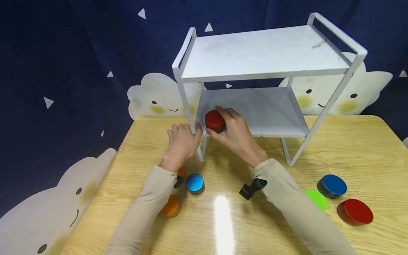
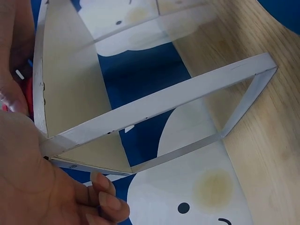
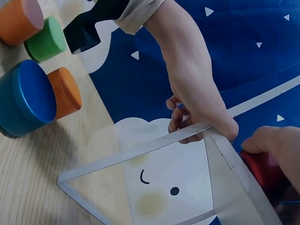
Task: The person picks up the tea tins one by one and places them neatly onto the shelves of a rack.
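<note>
Counter (image 1: pixel 134 156), wooden, lower frame. Rack (image 1: pixel 264 53), white, two-tiered, upper centre to right. Right hand (image 1: pixel 237 132), centre: thumb and fingers grasping the red cylinder. Left hand (image 1: pixel 182 141), left of centre: thumb and fingers clasping the rack's left front post (image 1: pixel 185 102). Red cylinder (image 1: pixel 215 120), centre, at the left end of the lower tier (image 1: pixel 264 109); whether its base bears there cannot be told. Risks, as judged: release over the front edge could drop it; a slack left hand could let the rack shift if knocked.

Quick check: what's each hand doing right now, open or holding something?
Left hand: closed, holding the white rack at one side.
Right hand: closed, holding a red cylinder.
</note>
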The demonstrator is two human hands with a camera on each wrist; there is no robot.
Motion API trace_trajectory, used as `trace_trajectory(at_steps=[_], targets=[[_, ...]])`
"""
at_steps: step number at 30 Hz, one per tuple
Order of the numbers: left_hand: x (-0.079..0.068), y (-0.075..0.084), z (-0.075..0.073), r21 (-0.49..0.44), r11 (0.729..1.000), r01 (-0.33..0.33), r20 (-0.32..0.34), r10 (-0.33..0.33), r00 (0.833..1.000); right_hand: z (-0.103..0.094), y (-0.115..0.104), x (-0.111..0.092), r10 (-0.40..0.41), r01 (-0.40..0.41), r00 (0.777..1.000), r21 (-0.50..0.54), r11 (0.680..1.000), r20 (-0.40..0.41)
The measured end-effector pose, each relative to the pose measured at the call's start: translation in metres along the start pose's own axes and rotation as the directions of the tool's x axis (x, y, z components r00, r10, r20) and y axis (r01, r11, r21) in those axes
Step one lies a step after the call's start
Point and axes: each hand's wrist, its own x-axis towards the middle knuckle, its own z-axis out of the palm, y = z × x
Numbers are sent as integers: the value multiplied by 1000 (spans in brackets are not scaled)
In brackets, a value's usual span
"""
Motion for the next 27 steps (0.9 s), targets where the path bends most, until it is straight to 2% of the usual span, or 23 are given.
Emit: trace_trajectory(at_steps=[6,10,14,27], targets=[[-1,0,0,-20,1000,1,-4,-1,1000,2,0,1,37,-38,999,30,999,35],[0,0,0,-40,999,-6,-18,6,1000,2,1,1,45,-47,999,66,997,27],[1,2,0,-59,998,-6,-2,6,1000,2,4,0,42,-44,999,85,995,16],[0,-1,2,-45,999,-2,24,3,1000,6,4,0,55,-59,997,74,996,55]])
